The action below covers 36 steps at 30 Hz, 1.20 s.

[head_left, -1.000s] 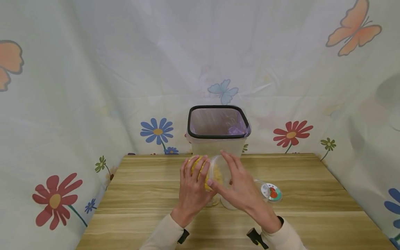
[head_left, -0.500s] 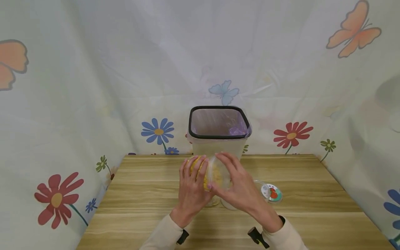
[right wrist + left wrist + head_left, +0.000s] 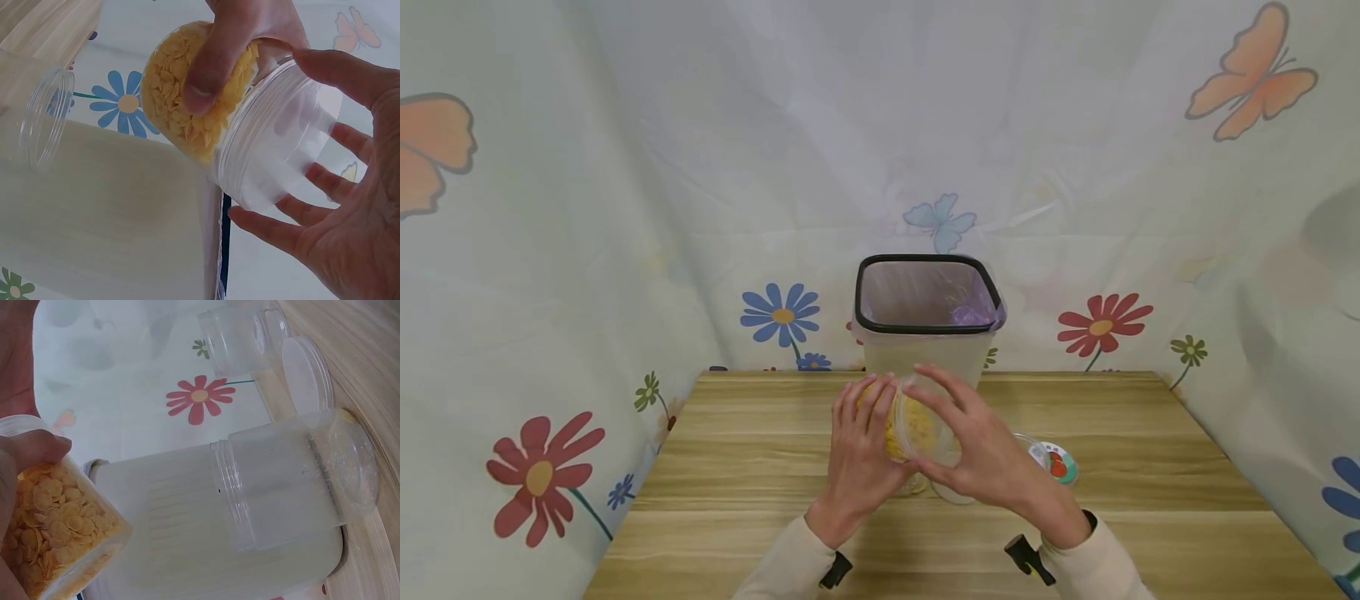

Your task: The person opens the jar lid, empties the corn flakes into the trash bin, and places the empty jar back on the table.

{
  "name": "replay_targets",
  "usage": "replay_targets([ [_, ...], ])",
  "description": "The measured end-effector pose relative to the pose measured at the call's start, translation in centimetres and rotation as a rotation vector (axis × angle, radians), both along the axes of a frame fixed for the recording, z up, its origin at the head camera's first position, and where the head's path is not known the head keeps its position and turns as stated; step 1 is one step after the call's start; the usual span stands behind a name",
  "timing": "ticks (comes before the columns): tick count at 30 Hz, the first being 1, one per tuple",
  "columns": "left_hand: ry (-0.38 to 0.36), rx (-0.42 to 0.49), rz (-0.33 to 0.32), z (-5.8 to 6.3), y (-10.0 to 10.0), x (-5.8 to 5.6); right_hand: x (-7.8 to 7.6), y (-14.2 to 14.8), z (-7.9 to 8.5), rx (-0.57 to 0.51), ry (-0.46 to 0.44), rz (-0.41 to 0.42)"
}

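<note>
My left hand [image 3: 859, 454] grips a clear jar of yellow flakes [image 3: 165, 94], held tilted above the table, its fingers over the far side. In the right wrist view that hand's thumb lies along the jar's wall. A translucent lid [image 3: 284, 147] with a banded rim sits at the jar's right end. My right hand [image 3: 988, 450] curves round this lid with its fingers spread; thumb and fingertips are at opposite sides of the rim. In the left wrist view an empty clear jar [image 3: 281, 484] stands behind, its mouth uncovered.
A bin [image 3: 925, 354] with a black rim and purple liner stands at the back. Right of the hands are a second clear jar [image 3: 240, 337], a pale lid [image 3: 306, 375] and a round label with red fruit [image 3: 1058, 465]. Floral cloth [image 3: 775, 167] hangs round the wooden table [image 3: 737, 467].
The right hand's upper fingers have shifted left over the lid and bent more, and its thumb has moved slightly down. The left hand and the jar have hardly moved.
</note>
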<state>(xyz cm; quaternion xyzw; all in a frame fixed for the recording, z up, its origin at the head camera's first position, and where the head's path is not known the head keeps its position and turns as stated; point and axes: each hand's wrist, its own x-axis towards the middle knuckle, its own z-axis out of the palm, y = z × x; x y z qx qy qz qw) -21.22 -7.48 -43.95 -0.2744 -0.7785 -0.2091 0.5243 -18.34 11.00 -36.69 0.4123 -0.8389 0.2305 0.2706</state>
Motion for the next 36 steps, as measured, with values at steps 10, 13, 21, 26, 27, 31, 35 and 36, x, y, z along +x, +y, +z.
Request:
replay_targets([
  [10, -0.029, -0.002, 0.006, 0.2, 0.0, 0.2, 0.1, 0.2, 0.2, 0.044, 0.035, 0.04],
  [13, -0.029, 0.008, 0.008, 0.3, 0.0, 0.2, 0.2, 0.4, 0.4, 0.033, 0.021, 0.044],
  [21, -0.086, 0.083, -0.004, 0.2, -1.0, 0.1, 0.7, 0.8, 0.6, -0.005, -0.019, 0.004],
  [26, -0.188, 0.136, -0.025, -0.8, -2.3, 0.1, 0.5, 0.9, -0.1, -0.027, -0.015, 0.0],
  [27, -0.209, 0.149, -0.027, -1.0, -2.5, 0.2, 0.4, 0.9, -0.3, -0.031, -0.018, 0.002],
  [31, -0.271, 0.186, -0.018, -1.9, -3.7, 0.3, 0.2, 0.6, -1.1, -0.025, -0.022, 0.006],
  [35, -0.3, 0.204, -0.002, -2.5, -4.9, 0.5, 0.0, 0.0, -2.1, -0.004, -0.022, 0.021],
  [36, -0.301, 0.206, 0.004, -2.6, -5.2, 0.5, 0.0, -0.1, -2.3, 0.004, -0.027, 0.021],
])
